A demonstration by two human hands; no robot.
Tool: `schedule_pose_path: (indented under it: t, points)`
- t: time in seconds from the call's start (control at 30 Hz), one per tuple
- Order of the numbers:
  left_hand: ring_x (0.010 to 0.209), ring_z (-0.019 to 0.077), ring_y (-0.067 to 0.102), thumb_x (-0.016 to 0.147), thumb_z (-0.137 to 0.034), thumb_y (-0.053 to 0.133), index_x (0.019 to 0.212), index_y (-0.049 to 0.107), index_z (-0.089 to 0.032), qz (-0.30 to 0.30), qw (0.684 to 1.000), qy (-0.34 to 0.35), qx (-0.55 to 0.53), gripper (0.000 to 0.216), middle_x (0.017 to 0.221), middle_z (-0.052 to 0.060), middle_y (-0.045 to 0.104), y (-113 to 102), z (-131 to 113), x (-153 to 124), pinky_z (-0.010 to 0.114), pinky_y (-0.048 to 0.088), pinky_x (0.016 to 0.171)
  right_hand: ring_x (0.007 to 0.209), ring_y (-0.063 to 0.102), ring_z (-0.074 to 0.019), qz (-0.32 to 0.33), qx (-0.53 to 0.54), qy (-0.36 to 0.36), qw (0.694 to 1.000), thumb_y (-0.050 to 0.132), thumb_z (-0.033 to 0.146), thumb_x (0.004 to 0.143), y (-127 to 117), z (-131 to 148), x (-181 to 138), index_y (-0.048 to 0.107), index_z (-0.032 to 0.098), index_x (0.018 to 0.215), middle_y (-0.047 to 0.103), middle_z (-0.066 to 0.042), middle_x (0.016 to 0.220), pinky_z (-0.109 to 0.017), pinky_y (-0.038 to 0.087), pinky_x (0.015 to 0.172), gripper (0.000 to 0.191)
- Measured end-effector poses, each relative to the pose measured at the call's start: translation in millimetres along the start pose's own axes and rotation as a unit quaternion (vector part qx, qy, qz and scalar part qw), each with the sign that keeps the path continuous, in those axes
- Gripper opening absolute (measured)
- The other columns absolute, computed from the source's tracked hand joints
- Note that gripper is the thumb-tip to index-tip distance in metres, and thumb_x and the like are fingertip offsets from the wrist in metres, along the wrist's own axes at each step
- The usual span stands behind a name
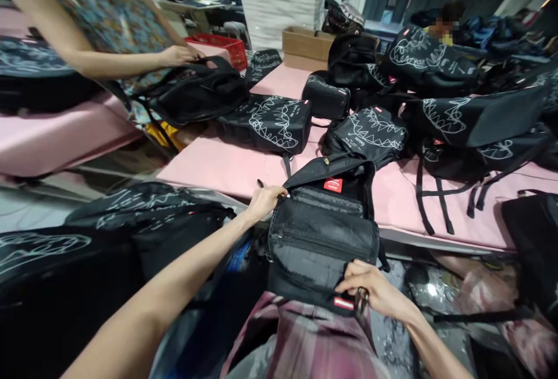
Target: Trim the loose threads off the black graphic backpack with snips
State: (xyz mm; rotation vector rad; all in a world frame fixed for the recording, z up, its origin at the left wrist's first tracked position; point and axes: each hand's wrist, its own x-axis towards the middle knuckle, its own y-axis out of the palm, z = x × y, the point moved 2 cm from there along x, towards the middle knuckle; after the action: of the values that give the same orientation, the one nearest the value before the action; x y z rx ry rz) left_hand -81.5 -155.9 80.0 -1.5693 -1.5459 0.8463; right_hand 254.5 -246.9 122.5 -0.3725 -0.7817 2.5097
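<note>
An opened black backpack (325, 222) lies across the table's front edge and my lap, its lining and a zipped inner pocket facing up. A red label (333, 185) shows inside the raised flap, and a red-and-white tag (344, 303) sits at the near edge. My left hand (265, 201) is closed on the backpack's left edge, by the flap's base. Low on the right side, my right hand (366, 285) has its fingers pressed on the bag just above the tag. A small shiny metal tool (361, 300), perhaps thread snips, sticks out beneath that hand; its shape is partly hidden.
Several black bags with white scribble prints (279, 120) lie on the pink table (204, 164). More bags (143, 222) are piled at my left. Across the table a person's hand (176, 55) holds another black bag. A cardboard box (305, 47) stands behind. Clear plastic (436, 289) lies below right.
</note>
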Motion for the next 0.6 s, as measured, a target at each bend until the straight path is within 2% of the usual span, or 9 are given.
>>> schedule_pose_path:
  t: [0.13, 0.27, 0.33, 0.43, 0.5, 0.6]
  points:
    - [0.088, 0.0139, 0.059, 0.078, -0.012, 0.043, 0.094, 0.065, -0.011, -0.01, 1.0, 0.028, 0.001, 0.027, 0.096, 0.004, 0.067, -5, -5, -7, 0.019, 0.04, 0.079, 0.074, 0.049, -0.0155, 0.005, -0.008, -0.005, 1.0, 0.043, 0.013, 0.084, 6, -2, -1, 0.07, 0.024, 0.096, 0.059, -0.004, 0.075, -0.028, 0.033, 0.065, 0.032]
    - [0.098, 0.0135, 0.054, 0.082, -0.013, 0.026, 0.103, 0.059, 0.0, 0.012, 0.998, 0.067, -0.006, 0.041, 0.103, 0.003, 0.062, -14, -14, -13, 0.021, 0.037, 0.087, 0.074, 0.049, -0.0156, 0.001, -0.02, -0.001, 1.0, 0.044, 0.011, 0.083, 13, -8, -1, 0.071, 0.025, 0.095, 0.059, -0.004, 0.075, -0.028, 0.033, 0.065, 0.033]
    - [0.101, 0.0144, 0.053, 0.082, -0.013, 0.029, 0.106, 0.059, -0.001, 0.037, 0.996, 0.081, -0.01, 0.041, 0.106, 0.003, 0.062, -19, -16, -12, 0.022, 0.037, 0.089, 0.074, 0.048, -0.0159, 0.004, -0.021, 0.003, 1.0, 0.044, 0.009, 0.082, 15, -11, -1, 0.071, 0.025, 0.094, 0.059, -0.004, 0.075, -0.028, 0.032, 0.064, 0.034]
    - [0.1, 0.0163, 0.056, 0.074, -0.005, 0.044, 0.108, 0.061, -0.007, 0.106, 0.99, 0.095, -0.014, 0.037, 0.107, 0.003, 0.065, -27, -16, -5, 0.022, 0.039, 0.089, 0.074, 0.049, -0.016, 0.014, -0.016, 0.01, 1.0, 0.044, 0.009, 0.079, 18, -16, 0, 0.071, 0.026, 0.093, 0.059, -0.004, 0.074, -0.028, 0.033, 0.065, 0.035]
    - [0.096, 0.0165, 0.058, 0.073, 0.0, 0.044, 0.108, 0.061, -0.007, 0.144, 0.985, 0.096, -0.014, 0.04, 0.105, 0.004, 0.066, -33, -17, 1, 0.022, 0.041, 0.086, 0.073, 0.049, -0.0158, 0.01, -0.012, 0.018, 1.0, 0.045, 0.01, 0.078, 22, -19, 2, 0.071, 0.026, 0.091, 0.059, -0.003, 0.074, -0.029, 0.033, 0.065, 0.033]
    - [0.091, 0.0173, 0.062, 0.078, -0.004, 0.039, 0.106, 0.062, -0.007, 0.146, 0.984, 0.102, 0.001, 0.036, 0.101, 0.007, 0.068, -36, -30, 12, 0.024, 0.043, 0.082, 0.072, 0.051, -0.016, -0.009, -0.013, 0.024, 1.0, 0.049, 0.013, 0.076, 28, -21, 3, 0.072, 0.025, 0.087, 0.061, -0.003, 0.073, -0.03, 0.036, 0.067, 0.028]
